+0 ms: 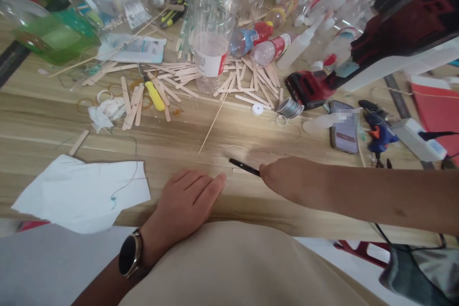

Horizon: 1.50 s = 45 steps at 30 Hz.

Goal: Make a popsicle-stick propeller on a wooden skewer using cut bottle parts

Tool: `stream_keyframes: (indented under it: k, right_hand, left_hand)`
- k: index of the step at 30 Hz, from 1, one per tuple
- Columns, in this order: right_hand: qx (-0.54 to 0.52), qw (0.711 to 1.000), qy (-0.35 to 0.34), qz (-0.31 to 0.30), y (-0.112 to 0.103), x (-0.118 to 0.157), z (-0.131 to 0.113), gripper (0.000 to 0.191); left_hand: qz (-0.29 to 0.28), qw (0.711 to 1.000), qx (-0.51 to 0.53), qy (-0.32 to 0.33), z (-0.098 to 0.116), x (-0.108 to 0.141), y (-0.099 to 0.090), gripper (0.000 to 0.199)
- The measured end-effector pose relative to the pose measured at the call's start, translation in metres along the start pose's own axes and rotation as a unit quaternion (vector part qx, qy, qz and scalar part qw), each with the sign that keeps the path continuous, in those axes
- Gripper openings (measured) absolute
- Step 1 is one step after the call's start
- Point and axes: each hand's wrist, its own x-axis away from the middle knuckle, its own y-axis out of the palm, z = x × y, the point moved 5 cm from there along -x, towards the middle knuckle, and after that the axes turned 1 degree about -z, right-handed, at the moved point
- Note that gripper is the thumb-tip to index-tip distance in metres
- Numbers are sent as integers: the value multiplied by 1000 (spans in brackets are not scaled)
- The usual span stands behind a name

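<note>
My left hand (190,196) rests on the wooden table near its front edge, palm down with the fingers lying forward; its fingertips are partly hidden. Closed around a slim black pen-like tool (245,167), my right hand (278,175) is just to the right. The tool points left, above a pale wooden craft stick (238,170) lying on the table. The left index finger comes close to that stick's left end; whether they touch I cannot tell. A thin bamboo skewer (213,124) slants away beyond both hands.
Craft sticks (179,74), a large clear bottle (214,24) and smaller bottles crowd the back. A yellow-handled screwdriver (155,95) and white paper (82,191) are left. Right are a red-black power tool (311,88), a phone (343,129) and a blue glue gun (380,134).
</note>
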Motion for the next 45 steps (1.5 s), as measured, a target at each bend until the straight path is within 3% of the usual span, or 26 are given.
stream_keyframes:
  k: [3,7,10,13,16,19,20,23,27,30,34,37,41,45]
  right_hand:
    - [-9,1000,11,-13,-2,1,-1,14]
    - [-33,998,21,-43,3,0,3,40]
    - [-10,1000,16,-19,6,0,1,16]
    - [1,999,32,-1,8,2,1,41]
    - [-75,995,59,-43,10,2,4,25]
    - [-118,986,60,-98,13,0,7,49]
    - [-107,988,53,-94,13,-1,6,49]
    - [-36,998,27,-37,9,-3,4,18]
    - [-6,1000,17,7,7,-2,5,32]
    - [-53,998,10,-23,7,-5,9,20]
    - [-102,990,28,-90,7,-5,9,45]
    - [-68,996,31,-53,1,0,2,17]
    - [-33,999,35,-18,0,4,-4,42]
    - [-110,989,75,-57,3,4,-1,22]
  left_hand:
    - [4,1000,0,-3,-1,-1,0,12]
    - [11,1000,5,-10,-3,-1,0,12]
    - [11,1000,10,-4,-3,-2,0,11]
    - [16,1000,13,-3,-3,-2,-2,12]
    - [15,1000,8,-5,-3,-2,-2,12]
    - [18,1000,8,-3,-3,-2,-2,11]
    - [19,1000,9,-2,-3,-2,-2,11]
    - [22,1000,11,1,-2,-3,-2,10]
    - [29,999,11,-7,-2,-2,-4,13]
    - [30,999,16,-7,-1,-1,-5,13]
    - [25,999,23,-6,0,-1,-5,12]
    - [24,1000,18,-6,0,-1,-5,12]
    - [28,999,15,-3,-1,0,-4,11]
    - [33,999,16,-6,-1,0,-4,11]
